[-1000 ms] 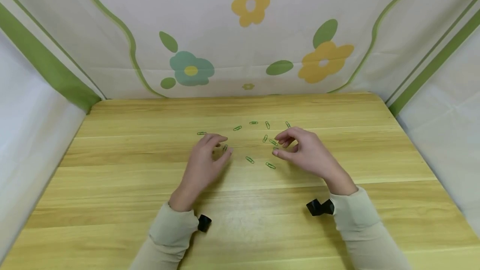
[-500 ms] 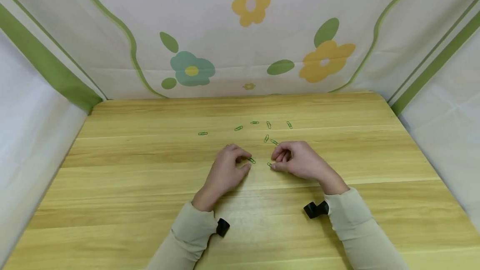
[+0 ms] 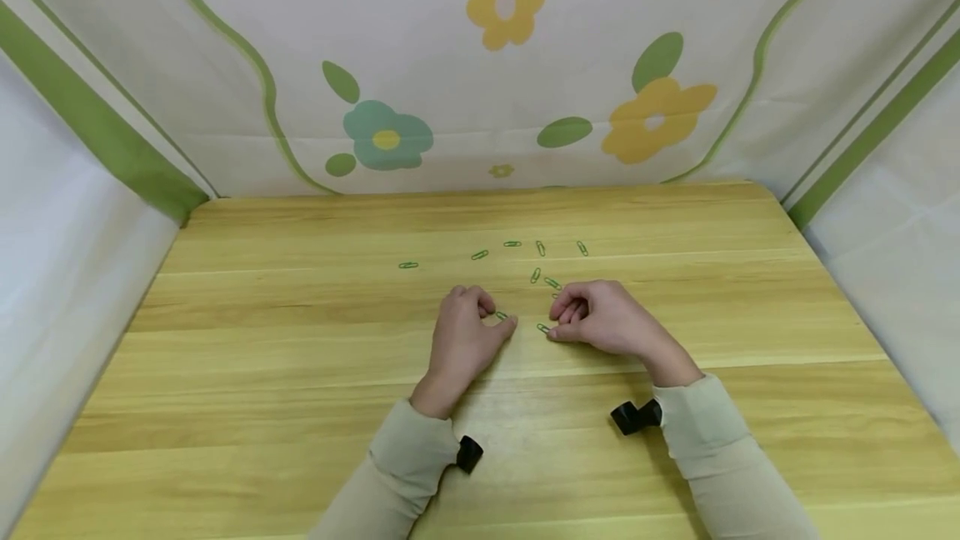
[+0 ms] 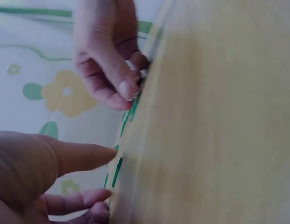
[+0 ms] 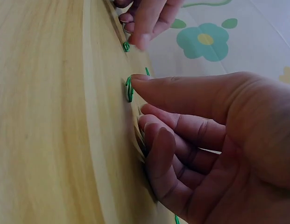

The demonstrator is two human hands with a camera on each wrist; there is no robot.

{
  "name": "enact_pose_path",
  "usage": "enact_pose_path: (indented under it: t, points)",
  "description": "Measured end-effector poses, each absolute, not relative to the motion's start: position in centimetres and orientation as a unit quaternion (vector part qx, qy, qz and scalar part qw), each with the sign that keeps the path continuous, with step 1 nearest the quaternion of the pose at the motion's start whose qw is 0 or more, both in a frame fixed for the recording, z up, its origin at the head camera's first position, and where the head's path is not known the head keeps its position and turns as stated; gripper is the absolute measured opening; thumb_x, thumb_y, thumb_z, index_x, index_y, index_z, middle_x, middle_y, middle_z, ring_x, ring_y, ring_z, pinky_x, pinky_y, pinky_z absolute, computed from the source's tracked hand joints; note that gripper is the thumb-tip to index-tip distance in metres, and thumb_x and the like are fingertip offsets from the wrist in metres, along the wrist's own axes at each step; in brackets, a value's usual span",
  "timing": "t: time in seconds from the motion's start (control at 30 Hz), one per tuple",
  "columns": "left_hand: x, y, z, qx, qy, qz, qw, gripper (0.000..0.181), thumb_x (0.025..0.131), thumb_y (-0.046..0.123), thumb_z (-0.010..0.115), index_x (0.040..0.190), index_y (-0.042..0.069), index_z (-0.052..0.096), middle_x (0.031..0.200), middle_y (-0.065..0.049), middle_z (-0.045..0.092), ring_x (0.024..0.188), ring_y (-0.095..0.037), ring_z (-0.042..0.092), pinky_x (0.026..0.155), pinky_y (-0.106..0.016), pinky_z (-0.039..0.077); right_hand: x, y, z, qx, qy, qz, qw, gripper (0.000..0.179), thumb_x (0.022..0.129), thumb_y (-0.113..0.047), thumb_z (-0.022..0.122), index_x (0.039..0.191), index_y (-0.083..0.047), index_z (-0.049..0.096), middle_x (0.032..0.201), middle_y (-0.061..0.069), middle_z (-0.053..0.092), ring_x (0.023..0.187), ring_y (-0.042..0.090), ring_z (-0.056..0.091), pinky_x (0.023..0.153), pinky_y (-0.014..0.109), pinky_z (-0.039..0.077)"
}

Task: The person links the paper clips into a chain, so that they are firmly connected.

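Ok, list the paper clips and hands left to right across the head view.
Leftmost paper clip, left hand, nearest paper clip, right hand. The rest overlap these from side to side, so they are left out.

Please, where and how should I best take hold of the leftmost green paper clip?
Probably best: from above, pinch the leftmost green paper clip at mid-length, by its near and far long sides. It lies flat, lengthwise left to right, with nothing touching it.

no readable text, no legible labels, brands, numbers or signs in view
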State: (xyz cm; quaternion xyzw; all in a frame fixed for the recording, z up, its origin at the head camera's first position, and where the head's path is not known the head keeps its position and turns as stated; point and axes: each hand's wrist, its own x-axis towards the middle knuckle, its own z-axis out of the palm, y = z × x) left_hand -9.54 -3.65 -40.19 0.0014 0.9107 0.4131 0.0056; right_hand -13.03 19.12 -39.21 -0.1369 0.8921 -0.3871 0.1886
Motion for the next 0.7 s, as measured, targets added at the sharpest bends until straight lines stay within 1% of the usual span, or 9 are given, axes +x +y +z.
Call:
enact_pose_path:
  t: [0.07, 0.17, 0.33, 0.53, 0.7]
  points:
    - [-9.54, -3.30, -40.25, -0.006, 0.919, 0.394, 0.001, 0.031, 0.087, 0.020, 0.091, 0.086, 0.004, 0.064, 0.093, -0.010, 0.059, 0.090, -0.026, 0.053, 0.075, -0.036, 0.047, -13.04, 19.15, -39.22, -0.136, 0.891, -0.389, 0.190, 0.021, 0.090, -0.020, 0.089, 0.102, -0.009, 0.076, 0.089, 0.002, 0.072, 0.081, 0.016, 0.066, 0.075, 0.026, 0.055]
    - [-9.57, -2.91, -40.28, -0.011, 0.928, 0.373, -0.004, 0.033, 0.087, 0.019, 0.091, 0.084, 0.005, 0.062, 0.092, -0.010, 0.058, 0.093, -0.028, 0.054, 0.076, -0.038, 0.048, -13.08, 19.18, -39.26, -0.136, 0.890, -0.391, 0.191, 0.021, 0.090, -0.019, 0.089, 0.102, -0.009, 0.076, 0.089, 0.002, 0.072, 0.081, 0.016, 0.066, 0.075, 0.026, 0.055]
    - [-9.69, -2.78, -40.27, -0.019, 0.928, 0.372, -0.007, 0.026, 0.088, 0.014, 0.089, 0.084, 0.004, 0.066, 0.090, -0.010, 0.061, 0.091, -0.028, 0.057, 0.075, -0.038, 0.049, -13.12, 19.14, -39.20, -0.138, 0.891, -0.388, 0.192, 0.021, 0.089, -0.018, 0.089, 0.102, -0.008, 0.076, 0.088, 0.002, 0.072, 0.081, 0.016, 0.066, 0.074, 0.026, 0.055]
    - [-9.53, -2.70, -39.98, -0.022, 0.929, 0.369, -0.007, 0.017, 0.091, 0.012, 0.086, 0.089, 0.002, 0.072, 0.092, -0.011, 0.063, 0.089, -0.027, 0.057, 0.075, -0.039, 0.051, -12.89, 18.92, -39.20, -0.146, 0.899, -0.373, 0.179, 0.020, 0.090, -0.021, 0.089, 0.099, -0.009, 0.076, 0.086, 0.001, 0.072, 0.078, 0.014, 0.065, 0.073, 0.027, 0.055]
    - [-9.57, -2.62, -40.02, -0.027, 0.929, 0.369, -0.016, 0.017, 0.091, 0.012, 0.086, 0.090, 0.001, 0.073, 0.092, -0.011, 0.064, 0.089, -0.028, 0.059, 0.075, -0.041, 0.053, -12.63, 18.58, -39.23, -0.151, 0.907, -0.358, 0.166, 0.020, 0.091, -0.021, 0.089, 0.096, -0.009, 0.074, 0.084, 0.000, 0.070, 0.075, 0.013, 0.064, 0.071, 0.026, 0.054]
